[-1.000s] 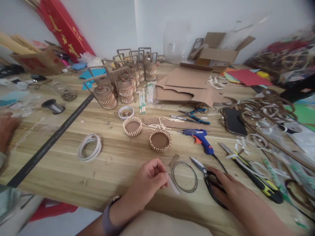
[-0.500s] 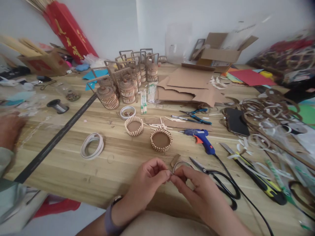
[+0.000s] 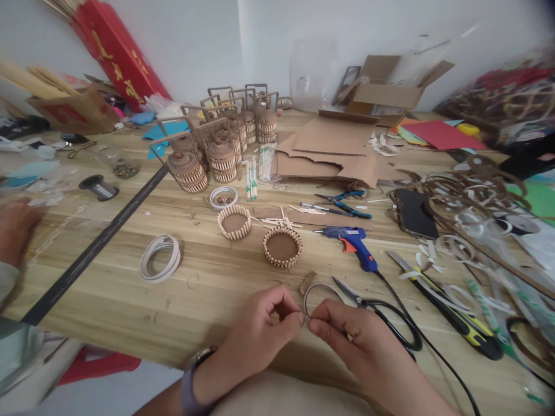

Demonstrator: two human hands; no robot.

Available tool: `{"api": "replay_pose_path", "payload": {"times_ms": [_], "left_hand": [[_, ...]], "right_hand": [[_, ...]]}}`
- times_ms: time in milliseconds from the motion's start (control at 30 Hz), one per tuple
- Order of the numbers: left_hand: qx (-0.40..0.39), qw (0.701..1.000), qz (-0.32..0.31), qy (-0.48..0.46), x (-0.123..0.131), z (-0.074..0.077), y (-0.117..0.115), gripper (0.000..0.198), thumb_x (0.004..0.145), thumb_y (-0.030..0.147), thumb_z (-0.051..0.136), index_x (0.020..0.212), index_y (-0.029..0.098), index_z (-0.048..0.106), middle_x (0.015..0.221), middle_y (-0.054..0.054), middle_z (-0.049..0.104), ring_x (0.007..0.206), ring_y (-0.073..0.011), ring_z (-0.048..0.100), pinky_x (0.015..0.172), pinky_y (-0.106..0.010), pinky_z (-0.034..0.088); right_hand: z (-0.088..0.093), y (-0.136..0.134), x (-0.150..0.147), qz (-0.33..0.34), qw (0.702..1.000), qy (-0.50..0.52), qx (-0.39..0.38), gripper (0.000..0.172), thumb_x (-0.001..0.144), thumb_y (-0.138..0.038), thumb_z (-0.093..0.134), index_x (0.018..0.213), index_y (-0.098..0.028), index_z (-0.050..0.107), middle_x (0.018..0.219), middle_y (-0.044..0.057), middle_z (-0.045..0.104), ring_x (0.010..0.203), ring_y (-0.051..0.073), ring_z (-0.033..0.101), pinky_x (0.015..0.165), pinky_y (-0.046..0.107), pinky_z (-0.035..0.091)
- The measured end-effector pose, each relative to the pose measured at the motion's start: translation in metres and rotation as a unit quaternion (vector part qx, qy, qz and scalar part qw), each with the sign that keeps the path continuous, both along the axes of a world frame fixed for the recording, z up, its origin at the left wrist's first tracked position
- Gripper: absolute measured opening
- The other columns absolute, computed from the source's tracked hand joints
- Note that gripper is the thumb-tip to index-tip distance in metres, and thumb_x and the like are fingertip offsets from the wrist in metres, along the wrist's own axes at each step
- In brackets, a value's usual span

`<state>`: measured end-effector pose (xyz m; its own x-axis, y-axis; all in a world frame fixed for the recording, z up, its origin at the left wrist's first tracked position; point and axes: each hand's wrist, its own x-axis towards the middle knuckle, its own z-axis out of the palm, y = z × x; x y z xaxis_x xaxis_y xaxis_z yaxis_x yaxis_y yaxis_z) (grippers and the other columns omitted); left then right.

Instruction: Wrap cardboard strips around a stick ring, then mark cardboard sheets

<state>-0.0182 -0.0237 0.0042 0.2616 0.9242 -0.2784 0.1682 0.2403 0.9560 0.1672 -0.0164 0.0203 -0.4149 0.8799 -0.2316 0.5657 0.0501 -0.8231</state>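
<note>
My left hand and my right hand meet at the table's near edge, both pinched on a small pale strip that is mostly hidden between the fingertips. Just beyond them lies a thin cardboard ring, with black scissors to its right. Two small round cardboard baskets sit farther out on the wooden table.
A blue glue gun, a yellow-black utility knife, a phone and cardboard ring scraps lie to the right. White tape rings and a long black ruler are left. Another person's hand rests at the far left. Finished basket stacks stand behind.
My right hand left the scissors and came over to my left hand, where it now pinches the strip too. The strip no longer sticks out visibly.
</note>
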Motion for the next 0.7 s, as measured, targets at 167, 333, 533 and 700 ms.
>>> {"api": "replay_pose_path", "payload": {"times_ms": [167,333,533,700], "left_hand": [[0.054,0.998,0.009,0.040,-0.001,0.004,-0.004,0.017,0.082,0.030,0.056,0.069,0.020,0.054,0.066,0.001,0.056,0.065,-0.0141,0.051,0.058,-0.024,0.035],[0.069,0.994,0.060,0.058,-0.004,0.004,-0.002,0.020,0.084,0.033,0.056,0.069,0.020,0.054,0.063,0.002,0.053,0.062,-0.0134,0.048,0.059,-0.023,0.036],[0.021,0.996,0.081,0.040,-0.001,0.004,0.003,0.024,0.083,0.041,0.056,0.072,0.020,0.055,0.064,0.002,0.053,0.061,-0.0133,0.047,0.056,-0.023,0.035],[0.079,0.991,0.073,0.075,0.003,0.004,0.002,0.019,0.084,0.033,0.051,0.070,0.020,0.055,0.065,0.000,0.058,0.063,-0.0148,0.052,0.059,-0.024,0.038]], "right_hand": [[-0.005,0.002,0.006,0.018,0.999,-0.027,0.009,0.032,0.092,-0.037,0.050,0.064,-0.023,0.044,0.056,-0.006,0.041,0.054,0.012,0.040,0.050,0.022,0.032],[-0.008,0.008,0.015,0.019,0.998,-0.041,0.053,0.052,0.092,-0.053,0.053,0.056,-0.023,0.031,0.050,-0.007,0.032,0.048,0.010,0.033,0.045,0.023,0.027],[0.001,0.017,0.005,-0.069,0.965,-0.034,0.249,0.036,0.092,-0.055,0.055,0.076,-0.024,0.062,0.071,0.002,0.066,0.068,0.019,0.061,0.062,0.029,0.045],[-0.002,0.015,-0.016,-0.004,0.966,-0.022,0.257,0.019,0.093,-0.024,0.053,0.077,-0.024,0.063,0.072,0.001,0.068,0.071,0.019,0.063,0.069,0.031,0.044]]}}
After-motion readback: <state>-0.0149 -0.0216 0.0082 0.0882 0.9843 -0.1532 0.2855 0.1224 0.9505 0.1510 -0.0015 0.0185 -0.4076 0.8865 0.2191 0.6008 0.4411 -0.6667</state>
